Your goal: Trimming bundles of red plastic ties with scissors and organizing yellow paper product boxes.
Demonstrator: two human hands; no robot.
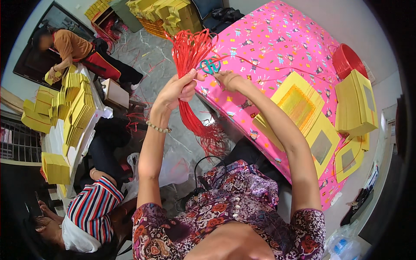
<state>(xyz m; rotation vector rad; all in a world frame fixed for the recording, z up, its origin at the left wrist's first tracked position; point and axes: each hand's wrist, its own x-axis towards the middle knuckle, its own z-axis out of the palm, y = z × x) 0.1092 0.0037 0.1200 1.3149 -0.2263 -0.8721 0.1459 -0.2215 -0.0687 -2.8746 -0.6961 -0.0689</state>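
Note:
My left hand (182, 89) is closed around the middle of a thick bundle of red plastic cords (190, 52). Looped ends fan out above the fist, and loose strands hang below it toward the floor. My right hand (228, 80) is at the left edge of the pink table, its fingers closed at the lower end of a pair of scissors (211, 66) with teal handles. The blades are hidden by the fingers. One red cord runs from beside the scissors across the pink tablecloth (268, 47).
Yellow paper stacks (299, 102) and a yellow block (356, 104) lie on the pink table, near a red bucket (348, 60). At left, a white table (58, 134) bears yellow bundles; one person (78, 47) stands beyond it, another (93, 203) sits near. A plastic bag (173, 171) lies below.

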